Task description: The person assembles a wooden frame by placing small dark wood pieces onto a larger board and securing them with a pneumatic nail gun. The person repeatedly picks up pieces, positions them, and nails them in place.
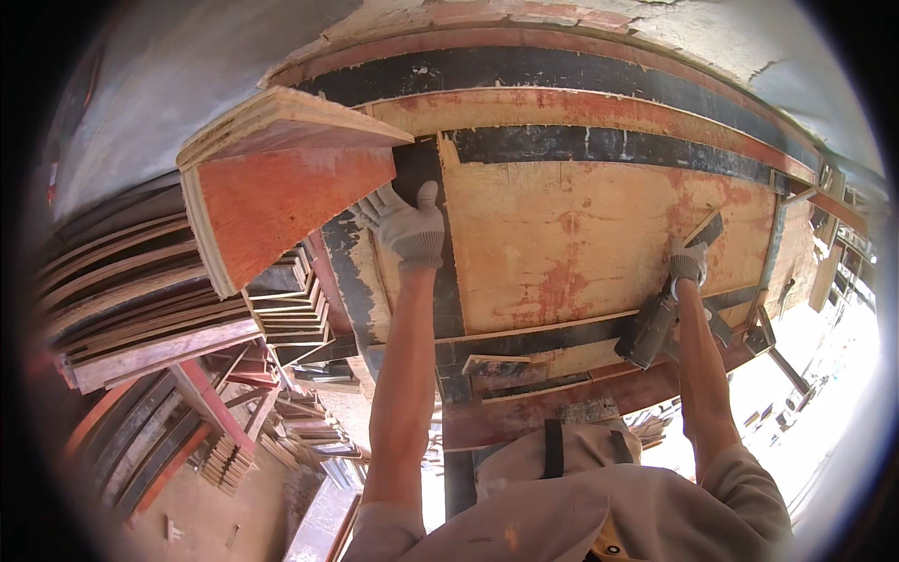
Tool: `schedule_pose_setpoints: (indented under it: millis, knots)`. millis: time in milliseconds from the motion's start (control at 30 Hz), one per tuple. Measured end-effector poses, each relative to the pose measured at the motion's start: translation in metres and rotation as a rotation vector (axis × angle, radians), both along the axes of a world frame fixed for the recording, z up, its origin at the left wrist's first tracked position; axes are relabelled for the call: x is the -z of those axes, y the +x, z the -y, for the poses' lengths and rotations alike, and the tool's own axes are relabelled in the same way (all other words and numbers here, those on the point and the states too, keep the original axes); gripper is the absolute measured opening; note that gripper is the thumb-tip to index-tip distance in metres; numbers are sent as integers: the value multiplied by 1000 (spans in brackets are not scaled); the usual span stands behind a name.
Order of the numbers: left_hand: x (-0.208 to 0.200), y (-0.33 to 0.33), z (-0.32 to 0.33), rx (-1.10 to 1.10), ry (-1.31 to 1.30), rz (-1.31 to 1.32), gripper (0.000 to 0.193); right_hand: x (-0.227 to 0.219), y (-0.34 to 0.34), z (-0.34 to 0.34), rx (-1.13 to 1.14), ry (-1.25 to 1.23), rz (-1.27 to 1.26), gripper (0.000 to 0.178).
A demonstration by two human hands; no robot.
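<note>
Beige clothing [581,506] fills the near edge. Gloved right hand [690,265]: fingers curled closed around a dark tool [646,335] over the panel's [524,244] near right side, its long axis slanting lower-left to upper-right, thick end lower-left. Gloved left hand [412,229]: fingers spread open beside a red-faced board [290,201] tapering rightward; contact unclear. Stacked boards [122,281] lie farther left.
</note>
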State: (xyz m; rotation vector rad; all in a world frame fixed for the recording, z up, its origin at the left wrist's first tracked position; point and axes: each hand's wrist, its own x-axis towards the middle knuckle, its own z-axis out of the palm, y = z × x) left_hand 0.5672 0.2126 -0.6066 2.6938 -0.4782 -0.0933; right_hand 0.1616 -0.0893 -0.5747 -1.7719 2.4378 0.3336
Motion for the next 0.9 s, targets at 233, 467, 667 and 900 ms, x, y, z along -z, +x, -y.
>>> schedule_pose_setpoints:
  millis: [233, 467, 667, 900]
  knots:
    - [14, 11, 13, -71, -34, 81, 115, -21, 52, -63, -326, 130, 19, 63]
    - [24, 13, 13, -41, -33, 190, 114, -76, 169, -105, -1070, 423, 153, 64]
    - [27, 17, 13, -27, 27, 177, 120, -38, 342, -92, -1543, 141, 399, 82]
    - [27, 15, 17, -39, 101, 184, 115, -9, 389, -93, -1588, 305, 440, 60]
